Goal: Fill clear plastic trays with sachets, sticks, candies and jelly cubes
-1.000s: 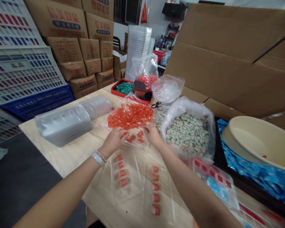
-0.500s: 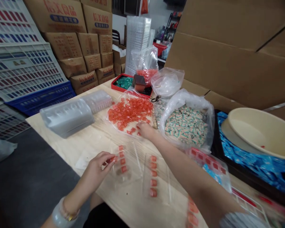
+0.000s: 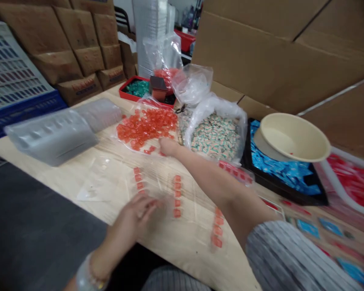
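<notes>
Can't tell if left hand (image 3: 132, 216) or right hand (image 3: 169, 146) pinches anything; a light touch should keep red pieces (image 3: 177, 194) aligned.

My left hand (image 3: 131, 216) is moving from the red pile (image 3: 148, 123) at mid-frame to the lower centre, blurring beside the leftmost row of red pieces (image 3: 139, 185); a white-rimmed tub (image 3: 339, 171) of red packets (image 3: 353, 176) is appearing at right.

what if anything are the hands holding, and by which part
Can't tell: the left hand is blurred by a row of red pieces, and the right hand is at the red pile, its fingers unclear.
</notes>
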### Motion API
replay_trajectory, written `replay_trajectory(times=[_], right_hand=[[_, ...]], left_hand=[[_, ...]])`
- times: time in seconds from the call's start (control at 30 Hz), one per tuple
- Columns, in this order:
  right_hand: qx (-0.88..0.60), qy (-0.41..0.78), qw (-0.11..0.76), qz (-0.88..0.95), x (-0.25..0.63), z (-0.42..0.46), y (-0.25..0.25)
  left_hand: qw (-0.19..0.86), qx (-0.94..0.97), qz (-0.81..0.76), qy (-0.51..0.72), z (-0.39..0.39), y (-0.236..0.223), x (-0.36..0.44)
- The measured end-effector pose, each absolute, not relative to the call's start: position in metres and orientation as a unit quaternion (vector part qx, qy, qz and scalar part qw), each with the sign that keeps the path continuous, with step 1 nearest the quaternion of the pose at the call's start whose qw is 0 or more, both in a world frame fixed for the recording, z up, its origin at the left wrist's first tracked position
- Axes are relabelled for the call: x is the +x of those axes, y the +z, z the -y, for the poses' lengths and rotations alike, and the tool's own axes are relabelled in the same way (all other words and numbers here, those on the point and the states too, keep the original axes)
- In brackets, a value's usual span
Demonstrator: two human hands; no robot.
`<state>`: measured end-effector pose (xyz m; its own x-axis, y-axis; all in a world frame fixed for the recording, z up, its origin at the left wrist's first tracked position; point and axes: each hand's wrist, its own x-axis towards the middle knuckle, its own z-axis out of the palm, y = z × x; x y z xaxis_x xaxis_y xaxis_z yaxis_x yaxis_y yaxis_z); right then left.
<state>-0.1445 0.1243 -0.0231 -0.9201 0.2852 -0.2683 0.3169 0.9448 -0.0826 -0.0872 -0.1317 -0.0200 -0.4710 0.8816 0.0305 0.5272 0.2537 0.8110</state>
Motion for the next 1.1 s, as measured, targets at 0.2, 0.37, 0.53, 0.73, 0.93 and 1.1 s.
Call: replay_trajectory(times=[0.2,0.37,0.53,0.73,0.93,1.1], right_hand=[[0.192,-0.287,-0.112,-0.932,-0.075,-0.126,0.007],[0.200,-0.559,-0.126,-0.795,-0.005,-0.083,0.001],[0.209,-0.655,-0.070,-0.723,0.008,-0.035,-0.027],[0.169,-0.591,-0.045,-0.787,-0.006,-0.001,-0.051],[0.178,-0.564,-0.049,-0.805,-0.012,0.004,-0.064],[0.179,-0.568,-0.061,-0.801,-0.012,0.003,-0.067]], left_hand=[[0.159,0.388,-0.816,0.399,0.170,-0.038,-0.122],[0.136,0.361,-0.840,0.382,0.185,-0.042,-0.127],[0.133,0.373,-0.849,0.350,0.189,-0.038,-0.138],[0.160,0.426,-0.832,0.317,0.172,-0.031,-0.113],[0.154,0.465,-0.854,0.174,0.140,-0.037,-0.090],[0.160,0.474,-0.859,0.109,0.136,-0.036,-0.092]])
